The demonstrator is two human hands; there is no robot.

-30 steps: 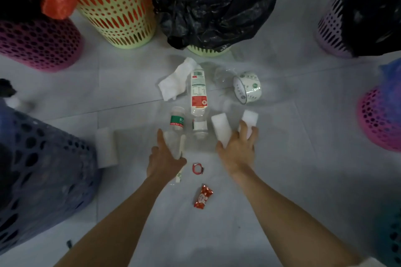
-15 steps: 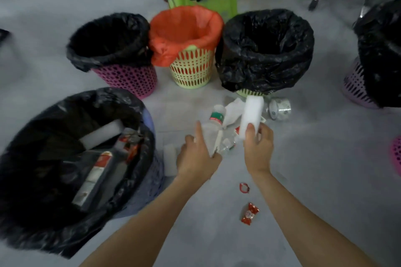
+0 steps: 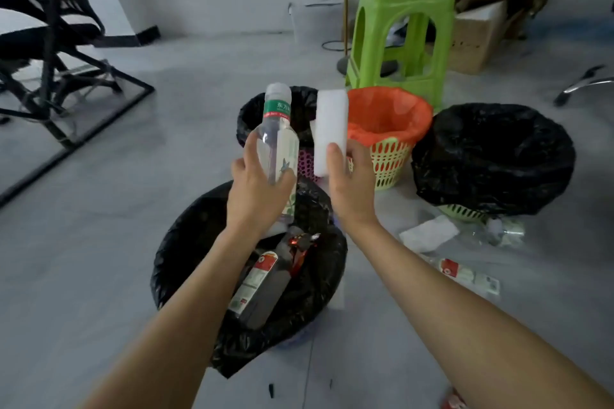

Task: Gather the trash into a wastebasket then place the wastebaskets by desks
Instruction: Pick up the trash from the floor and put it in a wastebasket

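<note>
Item 1: your left hand [image 3: 257, 189], clamped round a clear plastic water bottle with green label [image 3: 278, 146], long axis upright, cap up.

Item 2: directly beneath that hand, the black-bagged wastebasket [image 3: 186, 262], mouth open, already holding a flattened bottle and wrappers. The drop lay straight down; your left hand was the nearer.

Item 3: your right hand [image 3: 349, 189], closed on a white rectangular foam block [image 3: 330, 129], also upright, just right of the bin's rim.

Item 4: right of that hand, on the floor, a white tissue [image 3: 428, 232] and a crushed labelled bottle [image 3: 465, 272], ungathered.

Change noted: half a second before, both hands were low by the floor pile; they had since risen over the bin.
</note>
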